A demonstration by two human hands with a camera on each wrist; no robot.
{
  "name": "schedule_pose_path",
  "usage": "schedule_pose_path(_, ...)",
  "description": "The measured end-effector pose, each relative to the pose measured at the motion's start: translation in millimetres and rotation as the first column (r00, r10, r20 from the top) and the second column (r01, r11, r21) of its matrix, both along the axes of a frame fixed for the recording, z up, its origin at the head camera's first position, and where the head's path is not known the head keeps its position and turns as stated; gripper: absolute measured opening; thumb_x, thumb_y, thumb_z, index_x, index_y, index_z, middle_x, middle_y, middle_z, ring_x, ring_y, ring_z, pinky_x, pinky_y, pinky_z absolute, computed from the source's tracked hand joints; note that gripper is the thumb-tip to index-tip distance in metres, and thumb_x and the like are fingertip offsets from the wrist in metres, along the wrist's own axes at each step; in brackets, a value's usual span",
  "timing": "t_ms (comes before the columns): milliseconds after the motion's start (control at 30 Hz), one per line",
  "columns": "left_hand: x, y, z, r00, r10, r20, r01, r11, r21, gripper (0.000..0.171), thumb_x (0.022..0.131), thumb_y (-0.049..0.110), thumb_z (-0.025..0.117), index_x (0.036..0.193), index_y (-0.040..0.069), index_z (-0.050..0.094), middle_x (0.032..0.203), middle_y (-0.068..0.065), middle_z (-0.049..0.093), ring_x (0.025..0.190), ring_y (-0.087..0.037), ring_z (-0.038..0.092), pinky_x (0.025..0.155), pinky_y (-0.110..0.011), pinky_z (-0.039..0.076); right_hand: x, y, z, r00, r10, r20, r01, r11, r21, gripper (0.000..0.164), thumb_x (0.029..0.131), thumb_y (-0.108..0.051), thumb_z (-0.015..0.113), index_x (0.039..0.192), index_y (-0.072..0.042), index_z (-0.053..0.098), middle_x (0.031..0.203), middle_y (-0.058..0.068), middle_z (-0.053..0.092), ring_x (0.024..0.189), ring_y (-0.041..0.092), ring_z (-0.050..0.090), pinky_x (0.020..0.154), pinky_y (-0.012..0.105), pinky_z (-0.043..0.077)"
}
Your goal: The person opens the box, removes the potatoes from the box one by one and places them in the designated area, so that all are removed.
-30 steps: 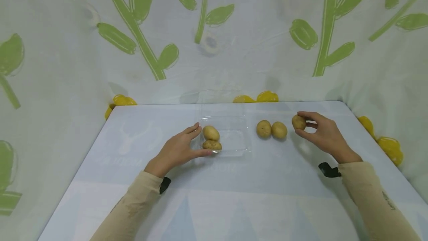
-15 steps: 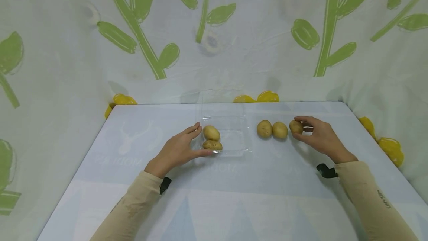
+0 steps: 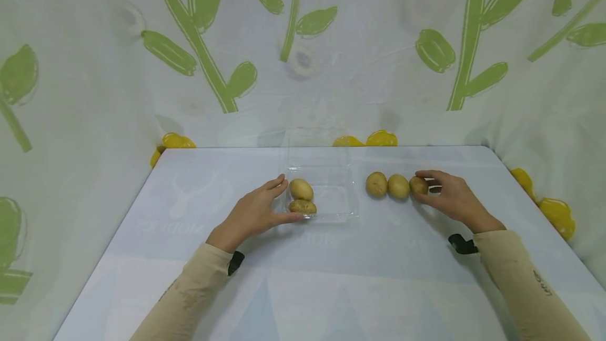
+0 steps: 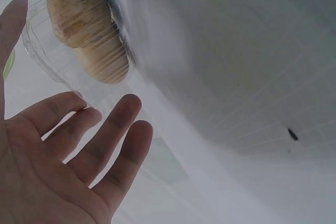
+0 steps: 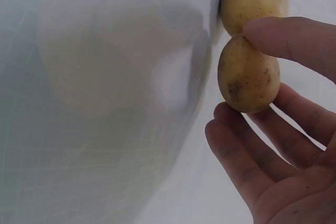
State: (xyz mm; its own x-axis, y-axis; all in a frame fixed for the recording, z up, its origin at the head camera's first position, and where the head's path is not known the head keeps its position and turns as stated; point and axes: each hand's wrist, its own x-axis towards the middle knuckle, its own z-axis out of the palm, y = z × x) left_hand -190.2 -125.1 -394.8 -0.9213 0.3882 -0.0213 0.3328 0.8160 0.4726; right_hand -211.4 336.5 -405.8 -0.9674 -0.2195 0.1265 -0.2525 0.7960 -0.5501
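In the head view my right hand pinches a small potato between thumb and fingers at the right end of a row. This potato sits against the middle potato, and another potato is to its left. The right wrist view has the thumb on the pinched potato and fingers along its other side. My left hand rests its spread, fairly straight fingers and thumb against the near left corner of a clear plastic container. Inside are two potatoes, one paler, one browner.
The container's transparent lid stands raised at the back, near the table's far edge. A pale printed cloth covers the table. Behind and at the sides hang white curtains with green leaves and yellow flowers.
My right hand has moved left and down with its potato, closing the gap to the two potatoes beside it. The left hand and container have stayed put.
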Motion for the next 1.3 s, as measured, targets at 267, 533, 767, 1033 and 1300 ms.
schedule_pose_path(267, 0.9, -1.3, 0.4, 1.000, 0.002, -0.011, -0.002, 1.000, 0.012, 0.102, 0.081, 0.070, 0.072, 0.156, 0.010, 0.039, 0.165, 0.002, 0.030, 0.147, -0.025, 0.036, 0.113, -0.051, 0.038, 0.4, -3.2, -3.2, 0.999, 0.027, 0.047, -0.026, 1.000, -0.010, 0.056, 0.089, -0.018, 0.080, 0.137, 0.002, 0.059, 0.127, 0.025, 0.065, 0.107, 0.040, 0.068, 0.089, 0.052, 0.055)
schedule_pose_path(533, 1.4, -2.5, 0.6, 1.000, 0.002, -0.011, -0.002, 1.000, 0.011, 0.102, 0.080, 0.071, 0.071, 0.156, 0.011, 0.039, 0.165, 0.003, 0.030, 0.147, -0.025, 0.036, 0.113, -0.051, 0.038, -0.3, -3.4, -1.2, 0.997, 0.039, 0.061, -0.039, 0.999, 0.004, 0.060, 0.089, -0.019, 0.081, 0.140, 0.001, 0.057, 0.133, 0.026, 0.061, 0.111, 0.042, 0.065, 0.091, 0.054, 0.054)
schedule_pose_path(767, 0.6, -3.1, 0.8, 1.000, -0.004, -0.011, 0.004, 1.000, 0.000, 0.102, 0.081, 0.071, 0.071, 0.157, 0.011, 0.037, 0.165, 0.003, 0.029, 0.147, -0.025, 0.036, 0.113, -0.051, 0.038, 0.7, -6.4, 15.4, 1.000, 0.022, 0.004, -0.022, 1.000, 0.022, 0.064, 0.088, -0.020, 0.082, 0.143, -0.004, 0.054, 0.139, 0.024, 0.056, 0.120, 0.046, 0.057, 0.095, 0.059, 0.050)
schedule_pose_path(1033, -0.1, -3.5, -1.7, 1.000, 0.004, -0.001, -0.004, 1.000, 0.014, 0.103, 0.081, 0.071, 0.071, 0.157, 0.011, 0.038, 0.165, 0.003, 0.028, 0.147, -0.026, 0.035, 0.113, -0.051, 0.038, 5.1, -34.3, 39.0, 0.992, 0.035, -0.122, -0.044, 0.996, -0.073, 0.057, 0.091, -0.018, 0.079, 0.143, -0.010, 0.055, 0.139, 0.014, 0.058, 0.122, 0.033, 0.057, 0.098, 0.051, 0.050)
schedule_pose_path(1300, -1.6, -1.7, -4.3, 1.000, 0.000, -0.006, 0.000, 1.000, 0.010, 0.103, 0.080, 0.071, 0.071, 0.157, 0.011, 0.038, 0.165, 0.003, 0.029, 0.147, -0.026, 0.036, 0.112, -0.051, 0.039, 6.3, -83.4, 56.8, 0.986, 0.131, -0.100, -0.152, 0.961, -0.232, 0.055, 0.090, -0.014, 0.079, 0.141, -0.017, 0.057, 0.139, 0.000, 0.059, 0.121, 0.019, 0.060, 0.100, 0.039, 0.051)
